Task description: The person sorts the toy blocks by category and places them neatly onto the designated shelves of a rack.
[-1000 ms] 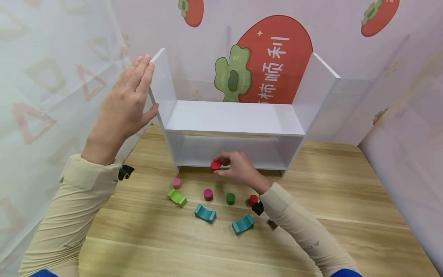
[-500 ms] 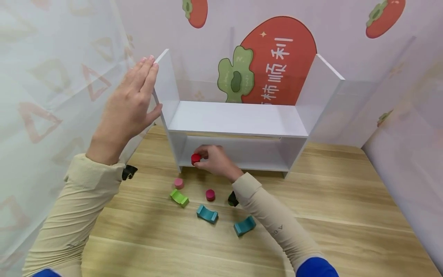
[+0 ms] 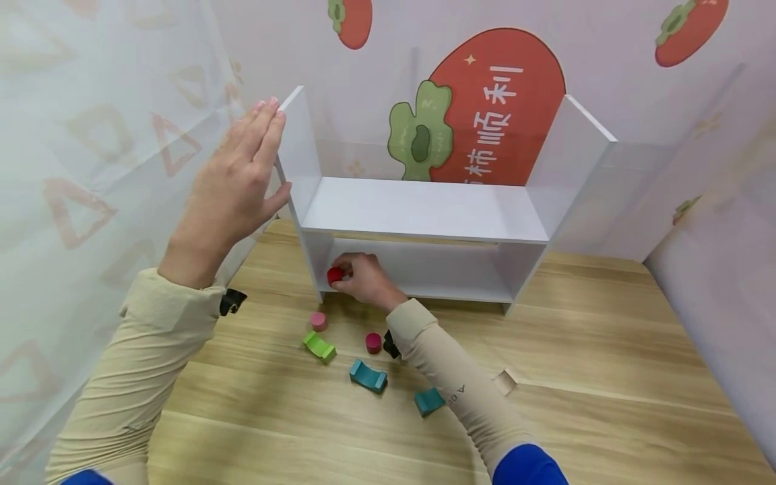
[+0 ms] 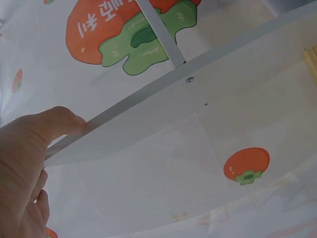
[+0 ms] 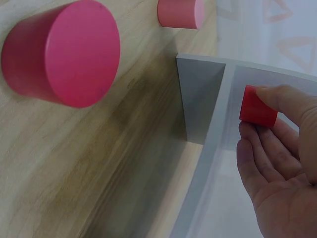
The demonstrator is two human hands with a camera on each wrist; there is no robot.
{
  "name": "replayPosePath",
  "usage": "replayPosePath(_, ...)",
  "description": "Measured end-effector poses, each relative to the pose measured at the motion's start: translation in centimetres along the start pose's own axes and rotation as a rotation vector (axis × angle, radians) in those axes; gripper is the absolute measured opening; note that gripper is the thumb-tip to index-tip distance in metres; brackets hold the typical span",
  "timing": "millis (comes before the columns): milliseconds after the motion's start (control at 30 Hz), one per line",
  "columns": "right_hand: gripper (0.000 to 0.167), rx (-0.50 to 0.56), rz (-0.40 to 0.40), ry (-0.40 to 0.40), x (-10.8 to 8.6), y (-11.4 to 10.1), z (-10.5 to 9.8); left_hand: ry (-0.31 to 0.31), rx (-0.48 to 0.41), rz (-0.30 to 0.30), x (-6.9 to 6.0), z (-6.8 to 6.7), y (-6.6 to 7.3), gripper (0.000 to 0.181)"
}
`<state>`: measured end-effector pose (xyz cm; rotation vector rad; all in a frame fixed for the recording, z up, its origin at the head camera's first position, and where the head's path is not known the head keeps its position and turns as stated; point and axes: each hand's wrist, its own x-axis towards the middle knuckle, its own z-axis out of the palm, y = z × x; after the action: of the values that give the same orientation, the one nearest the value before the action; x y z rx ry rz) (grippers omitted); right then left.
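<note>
My right hand (image 3: 366,279) pinches a red cylindrical block (image 3: 335,275) between thumb and fingers. It is at the left end of the white shelf's (image 3: 424,209) lower level. In the right wrist view the red block (image 5: 258,106) is just inside the shelf's front edge; whether it touches the board I cannot tell. My left hand (image 3: 233,182) lies against the shelf's left side panel (image 3: 300,141) with its fingers extended. The left wrist view shows that thumb (image 4: 62,121) on the panel's edge.
On the wooden table before the shelf are a pink cylinder (image 3: 318,321), a magenta cylinder (image 3: 373,343), a lime-green curved block (image 3: 319,347) and two teal curved blocks (image 3: 368,376). My right forearm covers part of the second teal block (image 3: 429,401). A patterned sheet hangs behind.
My right hand has carried the red block leftward and slightly inward, to the lower level's left end. The right forearm now covers the green and other red cylinders. My left hand stays on the panel.
</note>
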<state>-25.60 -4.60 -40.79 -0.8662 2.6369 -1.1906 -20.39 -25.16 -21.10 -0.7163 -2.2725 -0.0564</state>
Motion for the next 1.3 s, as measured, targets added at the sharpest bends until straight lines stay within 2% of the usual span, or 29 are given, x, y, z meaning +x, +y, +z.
replayPosePath(400,0.032,-0.045,0.035,-0.001,-0.2,1.0,0.4,-0.003,-0.012,0.003,0.1,0.4,0.5,0.09)
replayPosePath(633,0.047,-0.037,0.023,-0.022,-0.8,0.8,-0.7,0.007,-0.013,-0.007,0.0,0.2,0.4,0.09)
replayPosePath(800,0.048,-0.05,0.005,-0.027,-2.4,0.6,-2.8,0.006,-0.017,-0.009,0.2,0.1,0.4,0.09)
replayPosePath(1000,0.046,-0.117,-0.003,-0.044,-4.8,0.8,-4.6,-0.003,-0.015,-0.013,0.2,0.0,0.3,0.092)
replayPosePath(1100,0.046,-0.149,-0.008,-0.077,-6.2,0.9,-5.0,-0.005,-0.011,-0.009,0.1,-0.1,0.2,0.092)
replayPosePath(1300,0.046,-0.118,-0.008,-0.175,-8.7,1.7,-5.0,-0.002,-0.012,-0.003,0.0,0.0,0.0,0.091)
